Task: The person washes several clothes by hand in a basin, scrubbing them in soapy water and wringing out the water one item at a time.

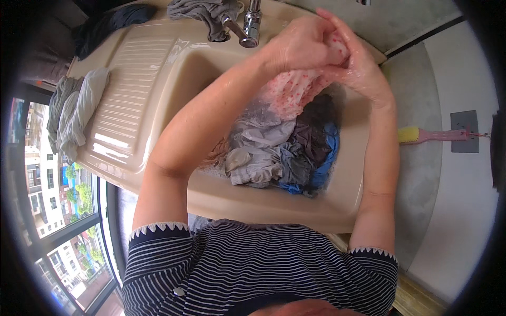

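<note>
Over the far right part of a beige laundry sink (221, 205), my left hand (302, 45) is closed around a wet white cloth with red spots (294, 89). My right hand (361, 69) grips the same cloth from the other side, its thumb and fingers around the bunched upper part. The cloth's lower end hangs into the basin. Beneath it lies a soaked heap of laundry: white garments (261, 132), a dark brown piece (312, 134), a grey piece (296, 164) and a blue one (326, 158). Both hands look wet.
A chrome tap (251, 27) stands at the back, beside a grey cloth (201, 15). Left of the basin is a ribbed washboard (126, 91). Twisted pale cloths (79, 110) and a dark garment (112, 27) lie along its edge. A pink-handled brush (438, 135) hangs at right.
</note>
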The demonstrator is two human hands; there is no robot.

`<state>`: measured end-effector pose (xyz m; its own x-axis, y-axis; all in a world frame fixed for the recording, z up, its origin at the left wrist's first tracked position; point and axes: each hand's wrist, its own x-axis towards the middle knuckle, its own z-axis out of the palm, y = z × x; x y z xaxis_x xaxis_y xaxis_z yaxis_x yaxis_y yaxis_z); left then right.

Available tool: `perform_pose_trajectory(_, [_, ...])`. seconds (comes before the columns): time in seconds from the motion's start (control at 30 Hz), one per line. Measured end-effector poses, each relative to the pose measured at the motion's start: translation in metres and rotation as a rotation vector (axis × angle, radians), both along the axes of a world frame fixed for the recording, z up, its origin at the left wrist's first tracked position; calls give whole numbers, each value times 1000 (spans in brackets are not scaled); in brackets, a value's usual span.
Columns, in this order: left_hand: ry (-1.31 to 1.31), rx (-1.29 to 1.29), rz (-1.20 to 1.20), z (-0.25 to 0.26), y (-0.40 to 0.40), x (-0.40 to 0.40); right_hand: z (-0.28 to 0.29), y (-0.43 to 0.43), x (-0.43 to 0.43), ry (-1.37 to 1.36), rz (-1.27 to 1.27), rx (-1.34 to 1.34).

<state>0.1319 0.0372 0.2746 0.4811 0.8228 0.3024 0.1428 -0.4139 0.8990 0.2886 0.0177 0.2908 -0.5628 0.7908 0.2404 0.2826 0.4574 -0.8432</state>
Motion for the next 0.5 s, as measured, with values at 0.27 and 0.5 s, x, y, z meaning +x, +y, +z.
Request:
perform_pose_trajectory(0.27, [710, 353, 108, -101, 3, -30, -190, 25, 10, -213, -243, -25])
perform_pose_trajectory(0.5, [640, -112, 3, -174, -65, -87, -299, -19, 0, -519, -502, 192])
